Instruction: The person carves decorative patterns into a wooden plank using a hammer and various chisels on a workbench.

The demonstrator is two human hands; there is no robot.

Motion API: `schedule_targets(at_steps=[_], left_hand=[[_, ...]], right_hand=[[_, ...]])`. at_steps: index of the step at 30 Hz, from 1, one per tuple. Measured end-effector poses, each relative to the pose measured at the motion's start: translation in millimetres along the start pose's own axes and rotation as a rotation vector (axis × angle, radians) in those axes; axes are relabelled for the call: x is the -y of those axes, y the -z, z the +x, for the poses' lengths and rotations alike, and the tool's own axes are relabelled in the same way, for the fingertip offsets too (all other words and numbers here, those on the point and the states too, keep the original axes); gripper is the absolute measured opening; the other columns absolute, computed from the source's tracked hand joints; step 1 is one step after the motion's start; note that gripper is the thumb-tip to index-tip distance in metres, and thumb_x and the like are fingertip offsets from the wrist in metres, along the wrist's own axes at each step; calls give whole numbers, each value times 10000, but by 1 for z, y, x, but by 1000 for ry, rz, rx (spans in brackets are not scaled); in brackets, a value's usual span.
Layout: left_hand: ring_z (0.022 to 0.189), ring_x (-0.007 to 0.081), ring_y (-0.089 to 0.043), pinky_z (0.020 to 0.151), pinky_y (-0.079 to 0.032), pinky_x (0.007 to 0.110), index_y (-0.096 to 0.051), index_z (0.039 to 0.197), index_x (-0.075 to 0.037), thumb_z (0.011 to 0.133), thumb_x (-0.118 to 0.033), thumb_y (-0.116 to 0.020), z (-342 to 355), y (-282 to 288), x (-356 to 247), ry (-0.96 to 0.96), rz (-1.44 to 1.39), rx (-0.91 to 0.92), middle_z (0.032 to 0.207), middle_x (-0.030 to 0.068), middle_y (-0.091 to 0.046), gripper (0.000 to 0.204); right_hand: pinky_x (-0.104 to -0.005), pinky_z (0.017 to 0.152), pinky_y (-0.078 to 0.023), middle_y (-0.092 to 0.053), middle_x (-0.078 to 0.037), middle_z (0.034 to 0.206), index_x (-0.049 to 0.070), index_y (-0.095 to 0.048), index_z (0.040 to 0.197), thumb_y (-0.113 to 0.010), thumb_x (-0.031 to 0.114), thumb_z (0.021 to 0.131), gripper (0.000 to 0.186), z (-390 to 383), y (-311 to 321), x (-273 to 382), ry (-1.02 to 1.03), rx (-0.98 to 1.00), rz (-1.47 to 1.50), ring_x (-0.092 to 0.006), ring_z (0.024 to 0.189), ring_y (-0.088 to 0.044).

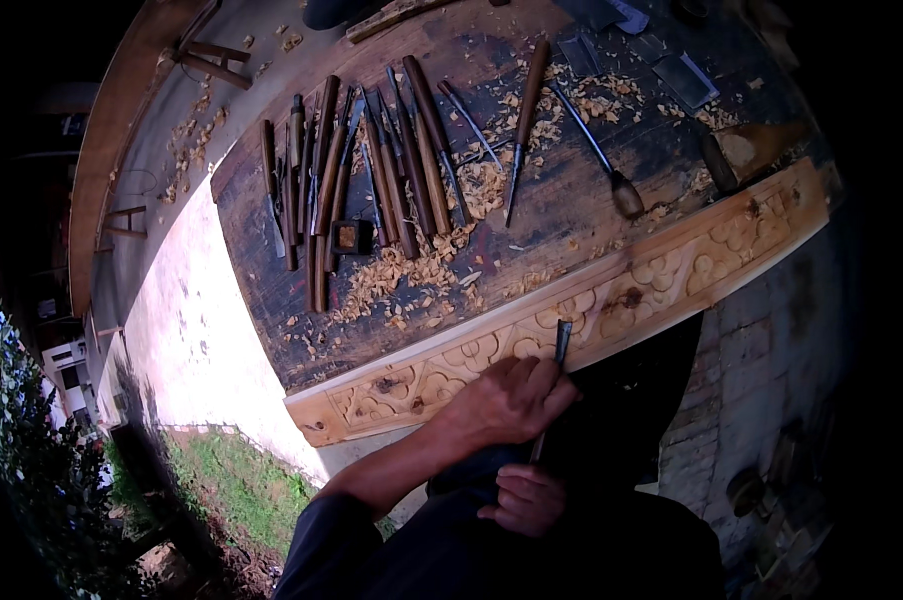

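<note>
Small dark square box is placed beyond the carved board; contents can't be made out. Bunched tools are laid around the box, beyond the board's left half; shavings are strewn between tools and board. Board's near edge is partly blocked by left hand. 1 chisel is held at that edge, crosswise to board, blade pointed away from body. Shaft is gripped by left fingers; lower end by curled right hand, partly shadowed.
</note>
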State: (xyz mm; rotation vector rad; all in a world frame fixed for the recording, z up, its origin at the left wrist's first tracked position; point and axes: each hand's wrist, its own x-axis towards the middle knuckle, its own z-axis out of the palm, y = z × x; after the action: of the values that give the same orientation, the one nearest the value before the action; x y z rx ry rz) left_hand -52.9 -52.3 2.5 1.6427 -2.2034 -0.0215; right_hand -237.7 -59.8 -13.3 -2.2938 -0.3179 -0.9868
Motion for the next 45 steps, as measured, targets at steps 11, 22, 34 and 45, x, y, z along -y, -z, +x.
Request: schedule_targets(at_steps=[11, 22, 34, 45], left_hand=[[682, 132, -618, 566, -510, 283, -641, 934, -115, 1015, -280, -770, 0, -1, -1, 19, 0, 35, 815, 10, -528, 224], [689, 126, -609, 571, -471, 275, -661, 992, -113, 993, -265, -781, -8, -5, -2, -191, 35, -86, 814, -5, -549, 193], [607, 131, -556, 525, -443, 285, -615, 905, -106, 973, -188, -803, -11, -7, -3, -176, 94, -166, 753, -4, -496, 216], [544, 137, -509, 469, -401, 295, -601, 875, -80, 985, -203, -822, -8, -8, -1, -163, 86, -172, 723, 4, -437, 276]], right_hand=[[-393, 950, -633, -684, -57, 771, 119, -657, 734, -826, 257, 998, 343, -6, 4, -4, 13, 14, -45, -222, 833, -742], [-448, 1071, -627, -751, -62, 897, 123, -659, 788, -816, 362, 1019, 368, -13, 33, 21, -53, 117, -120, -225, 994, -757], [-456, 1051, -640, -749, -93, 901, 99, -638, 774, -860, 297, 969, 355, -4, 15, 25, -73, 87, -93, -247, 975, -752], [-467, 1073, -631, -726, -69, 880, 107, -638, 775, -862, 294, 961, 346, -2, 16, 22, -92, 100, -72, -238, 1002, -737]])
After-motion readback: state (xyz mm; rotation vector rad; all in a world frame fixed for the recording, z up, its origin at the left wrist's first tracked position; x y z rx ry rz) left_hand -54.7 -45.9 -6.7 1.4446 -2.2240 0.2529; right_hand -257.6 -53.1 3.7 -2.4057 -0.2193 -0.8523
